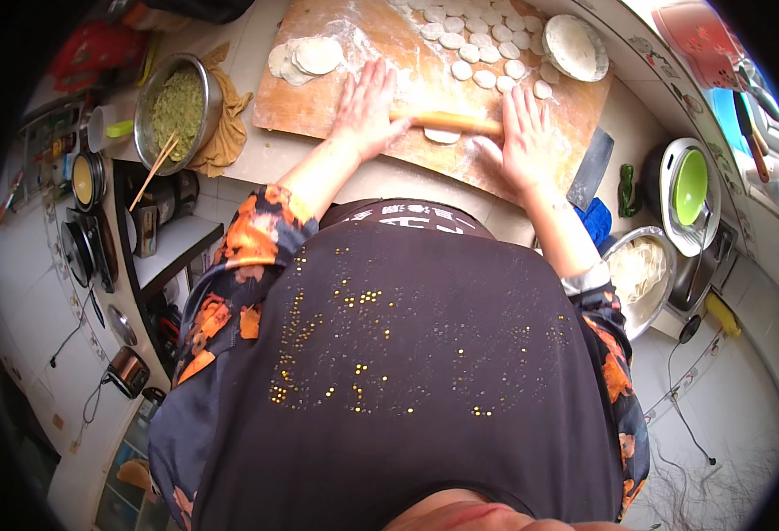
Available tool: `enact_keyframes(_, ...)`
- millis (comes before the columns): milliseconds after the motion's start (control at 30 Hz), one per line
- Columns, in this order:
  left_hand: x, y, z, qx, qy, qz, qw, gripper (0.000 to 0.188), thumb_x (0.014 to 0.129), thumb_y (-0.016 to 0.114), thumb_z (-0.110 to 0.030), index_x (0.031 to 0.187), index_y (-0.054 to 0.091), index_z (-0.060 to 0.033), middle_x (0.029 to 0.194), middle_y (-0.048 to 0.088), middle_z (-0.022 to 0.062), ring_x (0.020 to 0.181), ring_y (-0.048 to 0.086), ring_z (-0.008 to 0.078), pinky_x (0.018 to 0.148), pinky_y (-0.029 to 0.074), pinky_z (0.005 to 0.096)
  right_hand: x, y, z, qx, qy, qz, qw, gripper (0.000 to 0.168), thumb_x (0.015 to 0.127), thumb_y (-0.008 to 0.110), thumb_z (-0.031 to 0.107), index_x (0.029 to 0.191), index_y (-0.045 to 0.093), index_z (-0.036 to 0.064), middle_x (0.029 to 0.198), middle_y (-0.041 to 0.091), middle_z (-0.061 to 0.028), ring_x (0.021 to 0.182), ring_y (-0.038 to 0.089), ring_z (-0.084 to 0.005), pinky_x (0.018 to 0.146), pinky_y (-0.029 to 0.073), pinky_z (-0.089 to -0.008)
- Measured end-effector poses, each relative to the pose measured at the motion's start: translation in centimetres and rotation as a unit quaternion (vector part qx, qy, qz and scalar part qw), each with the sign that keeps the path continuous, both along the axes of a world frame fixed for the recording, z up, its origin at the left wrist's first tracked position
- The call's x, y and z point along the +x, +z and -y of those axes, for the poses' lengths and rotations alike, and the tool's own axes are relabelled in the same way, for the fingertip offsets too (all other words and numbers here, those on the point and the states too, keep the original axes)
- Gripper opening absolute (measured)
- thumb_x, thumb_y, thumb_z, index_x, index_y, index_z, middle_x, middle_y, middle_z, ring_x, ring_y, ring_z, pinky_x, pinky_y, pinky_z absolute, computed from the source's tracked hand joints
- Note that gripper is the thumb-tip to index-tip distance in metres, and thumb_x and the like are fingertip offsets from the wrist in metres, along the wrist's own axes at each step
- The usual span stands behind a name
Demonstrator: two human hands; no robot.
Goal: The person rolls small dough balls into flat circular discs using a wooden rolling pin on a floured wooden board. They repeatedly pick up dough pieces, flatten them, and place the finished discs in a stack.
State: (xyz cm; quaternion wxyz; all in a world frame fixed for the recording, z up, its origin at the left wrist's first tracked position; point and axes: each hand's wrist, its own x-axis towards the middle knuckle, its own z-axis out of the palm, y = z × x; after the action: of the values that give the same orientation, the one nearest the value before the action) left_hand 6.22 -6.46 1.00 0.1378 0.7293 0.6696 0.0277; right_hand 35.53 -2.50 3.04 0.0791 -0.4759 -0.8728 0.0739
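Both my hands rest on the ends of a wooden rolling pin (pixel 452 122), palms down with fingers stretched out. My left hand (pixel 368 109) covers its left end and my right hand (pixel 522 136) its right end. A small piece of dough (pixel 442 136) lies under the pin, partly hidden by it. Beneath is a floured wooden board (pixel 409 156). Rolled dough rounds (pixel 317 55) are stacked beyond my left hand. Many small dough discs (pixel 484 78) lie at the board's far right, beside a bowl of flour (pixel 575 48).
A steel bowl of green filling (pixel 180 109) with chopsticks (pixel 154 171) stands left of the board on a tan cloth (pixel 230 133). On the right are a dark cleaver-like blade (pixel 591 169), a blue cloth (pixel 593 222), a steel bowl of pale food (pixel 638 269) and a green bowl (pixel 691 186).
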Motion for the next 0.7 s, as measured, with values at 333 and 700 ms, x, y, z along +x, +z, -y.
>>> enact_keyframes(333,-0.2,-0.2,2.1,-0.014,-0.033,-0.017,0.999,0.093,0.093,0.063,-0.054,0.16,0.026,-0.0024,0.168,0.02,0.0202,0.158,0.013,0.0343,0.128,0.008,0.0526,0.8,0.6,2.5,-0.028,0.021,0.02,0.999,0.096,0.082,0.073,0.059,0.153,0.04,0.003,0.161,0.037,-0.02,0.153,0.027,-0.0367,0.124,0.021,-0.0562)
enact_keyframes(700,0.0,0.5,1.6,-0.027,-0.04,-0.005,0.999,0.092,0.094,0.062,-0.054,0.159,0.027,0.0007,0.169,0.02,0.0191,0.158,0.012,0.0353,0.128,0.008,0.0539,1.5,0.1,2.2,-0.045,0.027,0.01,0.999,0.097,0.084,0.07,0.06,0.154,0.037,0.001,0.162,0.035,-0.0215,0.154,0.025,-0.0364,0.125,0.019,-0.0543)
